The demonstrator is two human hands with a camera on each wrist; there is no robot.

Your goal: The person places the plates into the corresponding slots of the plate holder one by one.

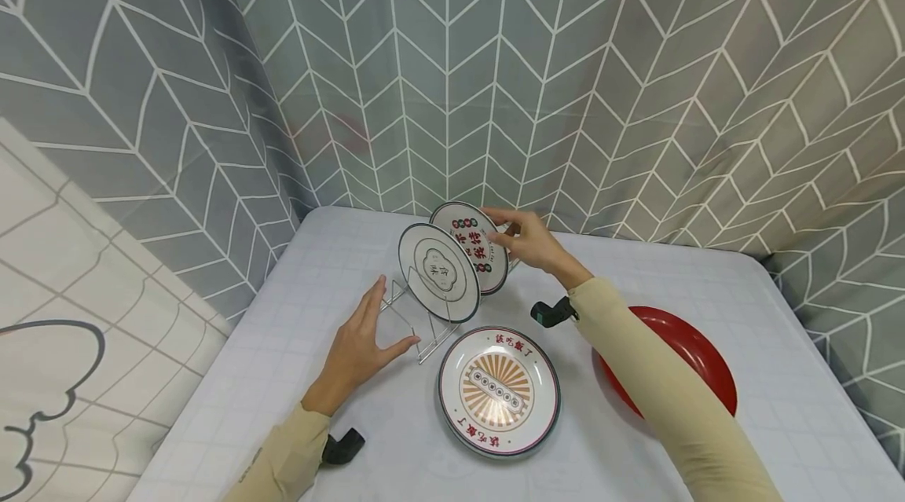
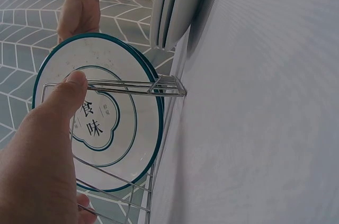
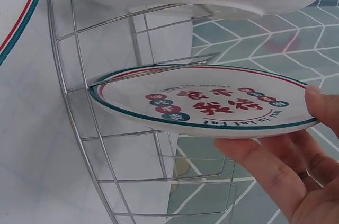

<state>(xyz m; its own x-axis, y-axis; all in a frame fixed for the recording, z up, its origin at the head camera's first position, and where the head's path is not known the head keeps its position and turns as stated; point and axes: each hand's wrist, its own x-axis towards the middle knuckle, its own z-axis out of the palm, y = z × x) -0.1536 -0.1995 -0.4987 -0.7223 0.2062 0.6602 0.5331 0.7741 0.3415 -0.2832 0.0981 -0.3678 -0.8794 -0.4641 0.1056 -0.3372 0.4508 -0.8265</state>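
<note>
My right hand (image 1: 529, 241) pinches the right edge of a white plate (image 1: 470, 236) with red characters and a thin dark rim. In the right wrist view, thumb above and fingers below hold this plate (image 3: 212, 105), whose far edge sits between the wires of a metal dish rack (image 3: 103, 173). Another white plate (image 1: 438, 272), with a cloud-shaped emblem, leans upright in the rack in front of it. My left hand (image 1: 357, 349) is at the rack's near left end, fingers straight and thumb spread; in the left wrist view its thumb (image 2: 69, 91) overlaps the rack wires.
A stack of plates (image 1: 498, 431), the top one with an orange sunburst, lies on the white-covered table (image 1: 396, 447) just in front of the rack. A red plate (image 1: 696, 353) lies to the right, partly hidden under my right forearm. A patterned curtain (image 1: 438, 78) hangs behind.
</note>
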